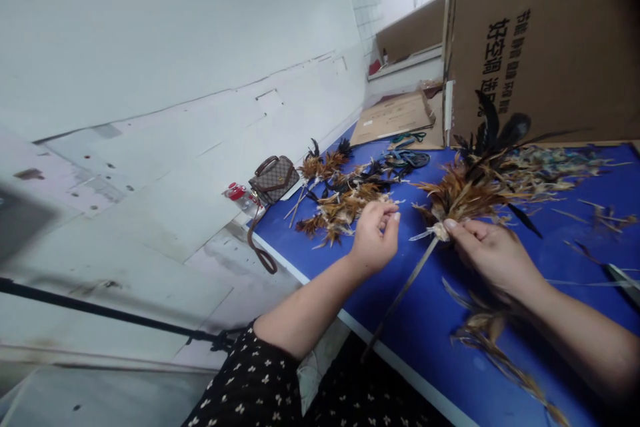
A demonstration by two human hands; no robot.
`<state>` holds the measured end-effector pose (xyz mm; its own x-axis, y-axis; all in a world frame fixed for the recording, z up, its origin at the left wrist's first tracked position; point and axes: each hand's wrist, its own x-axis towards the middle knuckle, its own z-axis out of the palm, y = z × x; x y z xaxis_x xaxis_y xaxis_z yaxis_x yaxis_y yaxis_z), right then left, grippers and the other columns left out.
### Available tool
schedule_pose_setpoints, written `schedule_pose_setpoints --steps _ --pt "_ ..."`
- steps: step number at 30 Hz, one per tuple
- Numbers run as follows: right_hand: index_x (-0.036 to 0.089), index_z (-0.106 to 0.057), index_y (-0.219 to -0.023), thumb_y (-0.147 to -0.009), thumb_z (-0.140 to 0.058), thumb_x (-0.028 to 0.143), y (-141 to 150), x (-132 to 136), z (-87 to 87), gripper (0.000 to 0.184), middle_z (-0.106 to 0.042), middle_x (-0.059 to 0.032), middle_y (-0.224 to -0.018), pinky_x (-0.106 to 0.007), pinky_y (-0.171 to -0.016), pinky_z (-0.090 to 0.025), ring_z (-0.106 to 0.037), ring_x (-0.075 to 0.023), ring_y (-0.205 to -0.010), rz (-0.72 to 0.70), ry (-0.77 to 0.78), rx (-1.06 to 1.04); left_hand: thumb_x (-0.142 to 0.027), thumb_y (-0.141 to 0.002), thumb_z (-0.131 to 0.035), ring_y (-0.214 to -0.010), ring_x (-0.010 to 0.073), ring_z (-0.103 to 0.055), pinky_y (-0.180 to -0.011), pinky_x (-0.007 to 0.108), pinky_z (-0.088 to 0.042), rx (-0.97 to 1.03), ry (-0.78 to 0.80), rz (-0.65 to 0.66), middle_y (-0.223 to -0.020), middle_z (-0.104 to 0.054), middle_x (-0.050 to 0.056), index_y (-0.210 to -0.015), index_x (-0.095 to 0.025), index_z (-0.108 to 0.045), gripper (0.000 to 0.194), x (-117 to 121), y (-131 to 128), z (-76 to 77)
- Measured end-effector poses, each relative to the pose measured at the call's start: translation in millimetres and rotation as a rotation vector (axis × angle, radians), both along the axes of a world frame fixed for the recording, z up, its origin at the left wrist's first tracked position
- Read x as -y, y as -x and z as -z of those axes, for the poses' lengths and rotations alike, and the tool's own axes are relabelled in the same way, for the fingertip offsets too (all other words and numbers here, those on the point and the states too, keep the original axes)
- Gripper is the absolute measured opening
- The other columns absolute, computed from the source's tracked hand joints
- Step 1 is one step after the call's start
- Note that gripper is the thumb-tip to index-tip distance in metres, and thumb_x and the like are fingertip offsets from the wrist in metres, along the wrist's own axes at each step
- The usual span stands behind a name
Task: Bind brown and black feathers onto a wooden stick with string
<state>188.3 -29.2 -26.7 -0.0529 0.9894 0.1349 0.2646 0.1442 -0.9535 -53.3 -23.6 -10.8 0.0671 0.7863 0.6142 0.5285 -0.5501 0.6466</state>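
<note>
My right hand (pixel 493 253) pinches the pale, bound base of a feather bunch (pixel 467 190) between thumb and fingers. Brown feathers fan out from that base, with long black ones rising above them. From the binding a thin strip (pixel 407 287) slants down past the table's edge, and a short clear piece sticks out to the left. My left hand (pixel 377 237) hovers just left of the bunch, apart from it, thumb and fingertips pressed together. Whatever may be between those fingertips is too small to make out.
More brown and black feather pieces (pixel 340 207) lie on the blue table (pixel 380 293) behind my left hand. Loose feathers (pixel 493 333) lie in front, scissors (pixel 623 283) at the right. A handbag (pixel 275 179) and bottle (pixel 243 197) stand left. A large cardboard box (pixel 560 80) stands behind.
</note>
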Motion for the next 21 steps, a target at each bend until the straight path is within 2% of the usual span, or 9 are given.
schedule_pose_setpoints --steps 3,6,8,12,16,18,21 --pt "0.026 -0.045 -0.066 -0.091 -0.067 0.089 1.9 2.7 -5.9 0.072 -0.035 0.0057 -0.056 -0.029 -0.047 -0.022 -0.029 -0.0110 -0.052 -0.009 0.083 -0.051 -0.040 -0.104 -0.071 -0.075 0.0141 -0.060 -0.073 0.029 -0.054 0.016 0.233 0.074 -0.100 -0.070 0.009 -0.110 -0.015 -0.079 0.027 12.1 -4.1 9.2" --pt "0.026 -0.045 -0.065 -0.089 -0.070 0.090 3.5 4.1 -6.3 0.073 -0.033 0.0062 -0.058 -0.029 -0.047 -0.021 -0.027 -0.0106 -0.053 -0.043 0.091 -0.094 -0.053 -0.102 -0.074 -0.070 0.0123 -0.055 -0.069 0.027 -0.047 0.118 0.560 0.241 -0.084 -0.068 0.003 -0.108 -0.014 -0.079 0.040 18.2 -13.1 13.4" --pt "0.026 -0.044 -0.064 -0.089 -0.072 0.089 3.4 4.0 -3.5 0.073 -0.033 0.0060 -0.058 -0.028 -0.046 -0.021 -0.027 -0.0106 -0.053 -0.074 0.080 -0.101 -0.062 -0.099 -0.077 -0.069 0.0115 -0.052 -0.068 0.026 -0.044 0.194 0.692 0.340 -0.077 -0.065 0.001 -0.104 -0.013 -0.079 0.050 16.7 -16.8 12.2" --pt "0.025 -0.049 -0.066 -0.093 -0.072 0.087 1.0 2.7 3.5 0.072 -0.034 0.0056 -0.058 -0.027 -0.044 -0.020 -0.026 -0.0106 -0.053 -0.123 0.069 -0.100 -0.066 -0.087 -0.088 -0.074 0.0118 -0.056 -0.073 0.027 -0.044 0.277 0.688 0.392 -0.082 -0.072 0.004 -0.093 -0.012 -0.080 0.054 5.2 -14.3 5.8" --pt "0.024 -0.049 -0.066 -0.090 -0.073 0.091 1.9 2.9 5.6 0.075 -0.035 0.0053 -0.059 -0.027 -0.045 -0.020 -0.027 -0.0104 -0.054 -0.164 0.054 -0.100 -0.064 -0.089 -0.086 -0.069 0.0106 -0.055 -0.070 0.027 -0.044 0.373 0.685 0.325 -0.081 -0.072 0.004 -0.096 -0.013 -0.082 0.052 -6.2 -11.4 6.3" --pt "0.024 -0.048 -0.065 -0.088 -0.072 0.094 3.9 3.5 4.9 0.077 -0.036 0.0051 -0.060 -0.027 -0.046 -0.021 -0.028 -0.0105 -0.055 -0.175 0.059 -0.107 -0.060 -0.091 -0.085 -0.068 0.0108 -0.056 -0.070 0.027 -0.046 0.390 0.602 0.259 -0.078 -0.071 0.003 -0.092 -0.013 -0.081 0.047 -8.4 -14.7 10.1" --pt "0.025 -0.046 -0.065 -0.087 -0.072 0.095 5.7 4.1 4.5 0.078 -0.035 0.0051 -0.060 -0.028 -0.047 -0.021 -0.027 -0.0108 -0.055 -0.168 0.082 -0.114 -0.054 -0.098 -0.080 -0.074 0.0138 -0.062 -0.076 0.030 -0.054 0.356 0.381 0.169 -0.080 -0.072 0.004 -0.089 -0.015 -0.080 0.040 -6.2 -24.1 16.1"
